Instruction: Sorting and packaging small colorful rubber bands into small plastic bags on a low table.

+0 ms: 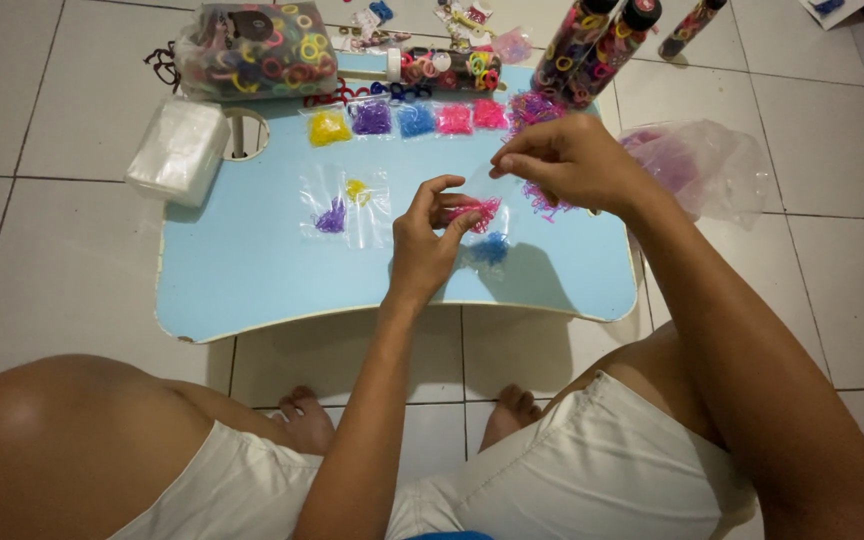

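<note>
Over the middle of the light-blue table (252, 270), both hands work a small clear plastic bag (479, 195) holding pink elastic bands (479, 212). The left hand (424, 240) has its fingers pinched on the bag's lower part; the right hand (570, 160) has its fingers closed on the bag's top edge. Beneath them lies a bag of blue bands (487, 250). Along the far edge sits a row of filled bags (407, 120): yellow, purple, blue, pink.

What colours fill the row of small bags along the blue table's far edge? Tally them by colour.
Yellow bag: 1
Purple bag: 1
Blue bag: 1
Pink bags: 2
Total: 5
</note>
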